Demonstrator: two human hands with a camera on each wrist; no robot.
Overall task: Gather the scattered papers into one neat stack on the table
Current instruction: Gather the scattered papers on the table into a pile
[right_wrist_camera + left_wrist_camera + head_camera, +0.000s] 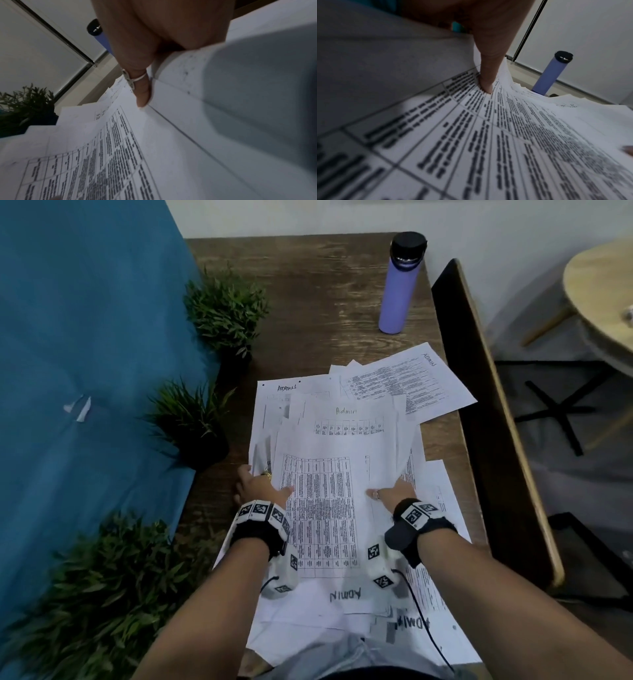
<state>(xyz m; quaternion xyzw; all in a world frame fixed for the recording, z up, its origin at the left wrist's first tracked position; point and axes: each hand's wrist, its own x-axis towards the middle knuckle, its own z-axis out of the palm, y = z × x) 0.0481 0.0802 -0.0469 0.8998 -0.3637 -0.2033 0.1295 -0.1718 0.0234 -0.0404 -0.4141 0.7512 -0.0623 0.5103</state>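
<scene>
White printed paper sheets (329,508) w/ tables of text and handwritten "Admin" headings lie in a loose, overlapping pile on the dark wood-grain tabletop (308,302), toward its near-right part. Sheets fan out at diff angles; one (407,381) sticks out at the far right, near the tabletop edge, others hang toward the person at the near edge.

Left hand (260,484) is at the pile's left side: thumb (488,75) pressed on top of the uppermost sheet, other fingers tucked under the sheets' left edge, so the grip pinches a bunch of papers; that edge curls up. Right hand (394,491) mirrors it on the right side: ringed thumb (142,94) on top, rest of the fingers under a lifted sheet edge, grip closed on the papers too. Both wrists carry black bands w/ white marker blocks.

A tall lilac metal bottle w/ black cap (400,282) stands upright at the far right of the tabletop, well apart from the pile. Three green leafy potted plants (226,309) line the left edge, beside a teal-blue cloth (85,337).
</scene>
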